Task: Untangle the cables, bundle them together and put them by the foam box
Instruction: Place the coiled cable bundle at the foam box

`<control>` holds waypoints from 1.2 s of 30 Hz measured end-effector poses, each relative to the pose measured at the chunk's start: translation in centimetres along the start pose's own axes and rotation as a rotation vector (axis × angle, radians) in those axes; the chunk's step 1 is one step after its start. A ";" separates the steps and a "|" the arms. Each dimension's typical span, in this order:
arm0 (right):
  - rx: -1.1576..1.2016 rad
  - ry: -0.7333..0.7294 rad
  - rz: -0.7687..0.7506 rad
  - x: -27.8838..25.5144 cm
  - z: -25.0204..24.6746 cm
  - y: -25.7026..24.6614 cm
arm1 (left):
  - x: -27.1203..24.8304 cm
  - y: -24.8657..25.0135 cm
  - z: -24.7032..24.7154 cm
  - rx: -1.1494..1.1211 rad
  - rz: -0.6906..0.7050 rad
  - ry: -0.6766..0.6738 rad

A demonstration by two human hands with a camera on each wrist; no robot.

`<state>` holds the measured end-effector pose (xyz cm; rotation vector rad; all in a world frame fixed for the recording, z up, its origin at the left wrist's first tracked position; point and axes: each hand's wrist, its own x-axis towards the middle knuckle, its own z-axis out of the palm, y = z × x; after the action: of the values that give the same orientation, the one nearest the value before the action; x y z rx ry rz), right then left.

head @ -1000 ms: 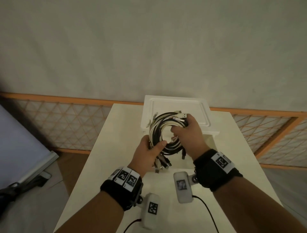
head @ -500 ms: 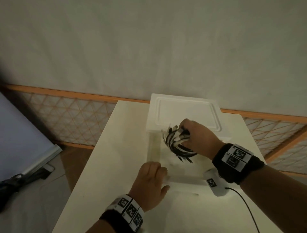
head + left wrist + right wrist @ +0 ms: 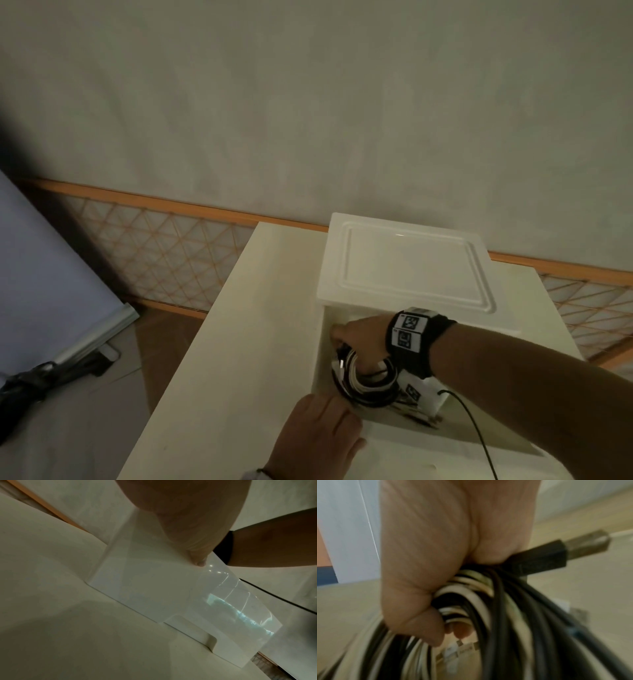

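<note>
A coiled bundle of black and white cables (image 3: 368, 383) sits low against the front wall of the white foam box (image 3: 404, 260) on the table. My right hand (image 3: 359, 342) grips the top of the coil, fingers curled through it; in the right wrist view the cable bundle (image 3: 488, 608) runs under my right hand's fingers (image 3: 426, 615) and a black USB plug (image 3: 544, 557) sticks out to the right. My left hand (image 3: 322, 435) lies flat on the tabletop in front of the coil, fingers straight. In the left wrist view its fingertip (image 3: 199, 563) touches the white surface.
The cream table (image 3: 239, 342) is narrow, with its left edge dropping to the floor. A wall and an orange lattice rail (image 3: 164, 246) run behind it. A thin black wire (image 3: 476, 431) trails from my right wrist across the table.
My right hand has carried the coil down from lid height to the table by the box front. My left hand, off the bundle since half a second ago, still rests flat on the table.
</note>
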<state>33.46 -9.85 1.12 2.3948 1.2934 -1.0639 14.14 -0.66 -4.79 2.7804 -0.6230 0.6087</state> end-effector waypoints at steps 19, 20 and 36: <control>-0.080 0.241 0.048 -1.9 1.6 -0.5 | -0.3 -0.3 1.3 0.023 0.040 0.062; -0.116 0.180 0.035 -1.8 2.0 -0.5 | -0.3 -0.3 1.3 0.023 0.041 0.057; 0.371 0.399 0.150 -10.5 -1.1 -1.1 | -1.4 -1.1 -3.1 -0.214 -0.019 -0.044</control>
<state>29.42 -15.33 9.20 3.0513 1.0693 -0.8749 12.40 1.73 -2.80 2.6030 -0.6302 0.4490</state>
